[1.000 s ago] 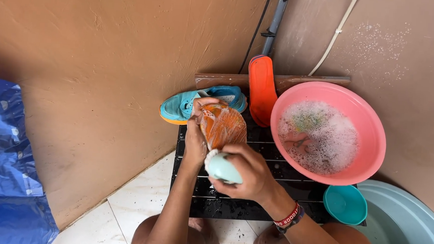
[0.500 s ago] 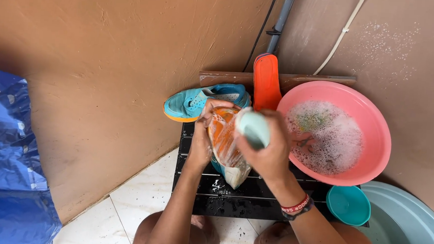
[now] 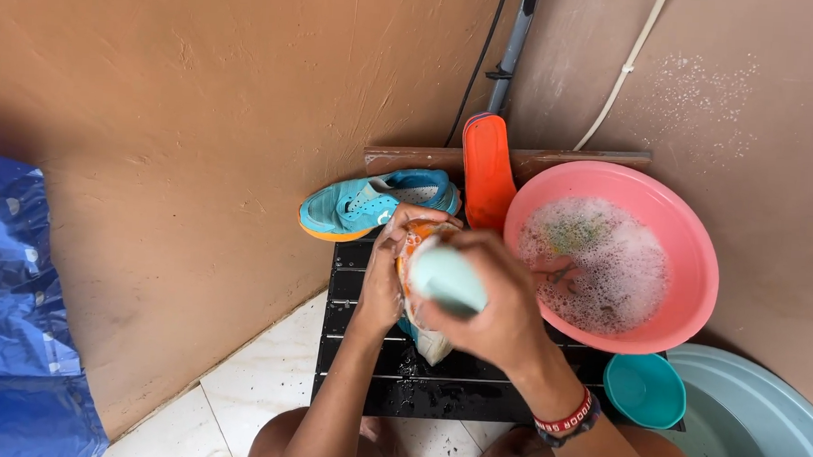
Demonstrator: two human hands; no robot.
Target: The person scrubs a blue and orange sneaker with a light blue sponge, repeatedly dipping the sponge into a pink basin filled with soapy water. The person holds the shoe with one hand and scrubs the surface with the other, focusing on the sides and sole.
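Note:
My left hand point(image 3: 383, 288) grips the side of an orange and white shoe point(image 3: 417, 243) held upright over a black slatted stand point(image 3: 354, 346). My right hand point(image 3: 495, 307) is closed around the pale green handle of a brush point(image 3: 447, 279) pressed against the shoe. Most of the shoe is hidden behind both hands. A teal shoe with an orange sole point(image 3: 375, 204) lies on its side just behind, against the wall.
A pink basin of soapy water point(image 3: 701, 272) sits to the right. An orange slipper point(image 3: 486, 172) leans upright behind it. A small teal bowl point(image 3: 644, 389) and a large pale blue tub point(image 3: 767, 433) are at lower right. Blue plastic sheeting point(image 3: 3, 328) lies at left.
My right hand with the brush has moved from the shoe's near end up along its side toward the far end. The left hand has kept its hold on the shoe.

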